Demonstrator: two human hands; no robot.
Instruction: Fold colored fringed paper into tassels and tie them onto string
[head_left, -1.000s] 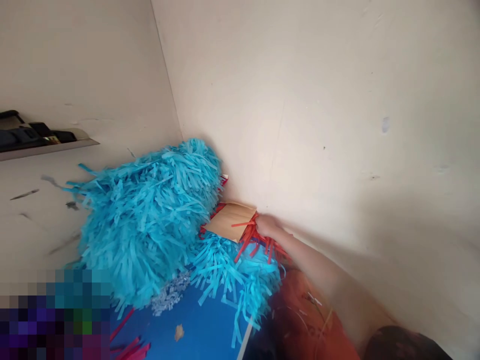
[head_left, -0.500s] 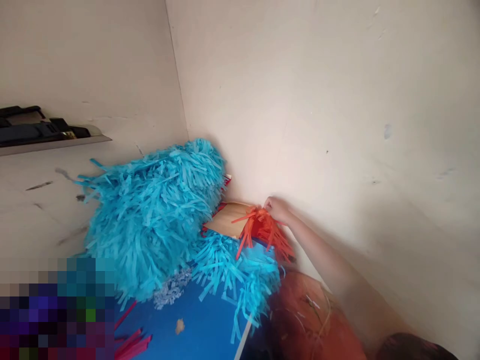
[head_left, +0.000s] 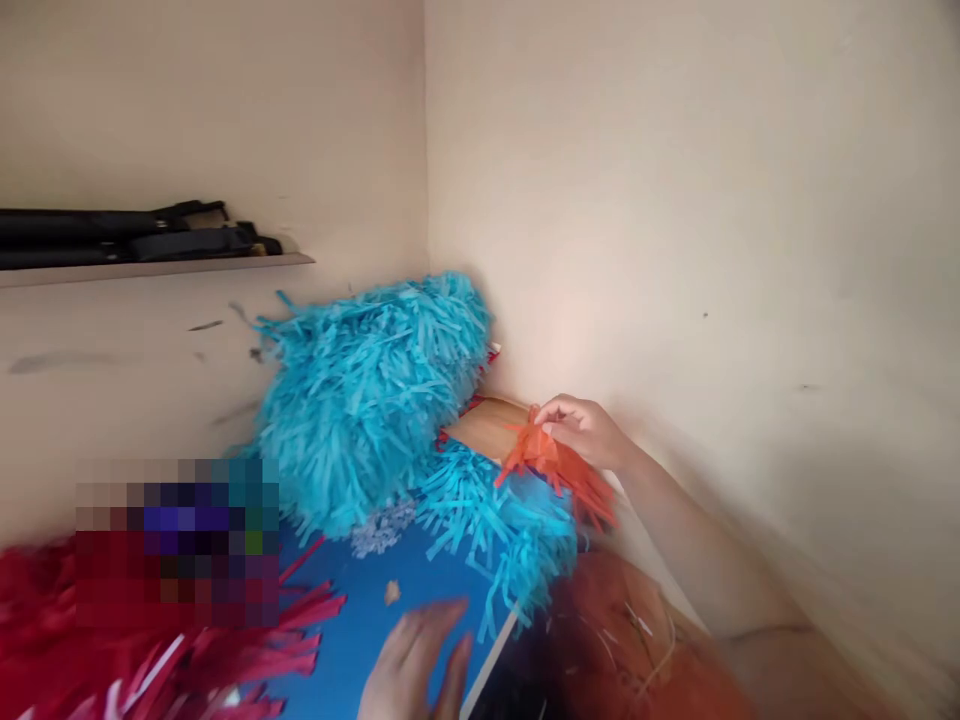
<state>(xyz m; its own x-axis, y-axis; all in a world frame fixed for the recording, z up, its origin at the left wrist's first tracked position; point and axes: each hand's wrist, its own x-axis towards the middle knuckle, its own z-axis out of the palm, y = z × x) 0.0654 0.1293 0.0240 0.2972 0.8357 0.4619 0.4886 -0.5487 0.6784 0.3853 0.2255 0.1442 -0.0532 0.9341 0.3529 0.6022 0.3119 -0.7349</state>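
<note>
Item: red-orange paper fringe [head_left: 541,452], strips bunched at top, loose ends trailing toward 4 o'clock.
Item location: against kraft card panel [head_left: 486,425], at card's 3 o'clock edge, near wall corner.
R hand [head_left: 583,430]: closed in pinch, thumb + fingers gripping top of fringe.
L hand [head_left: 412,665]: open, fingers spread, blurred, at 6 o'clock of view; contact w/ anything not determinable.
Step in hand (judged): fringe being positioned by hand on card edge.
Next move (judged): calls for fringe top seated flat on card, L hand avail. to steady.
Adjacent, 6 o'clock of card: short blue paper fringe [head_left: 499,530], overlapping card's lower edge.
Adjacent, 9 o'clock of card: large blue fringe mass [head_left: 367,410].
Below: blue board [head_left: 360,610], pale strip [head_left: 487,668] along its edge.
Lower L of view: crimson paper fringe [head_left: 150,650], blurred.
Lower R of view: orange rounded shape [head_left: 630,640], identity unclear.
10 o'clock of view: wall shelf [head_left: 150,268] w/ black items [head_left: 127,235].
</note>
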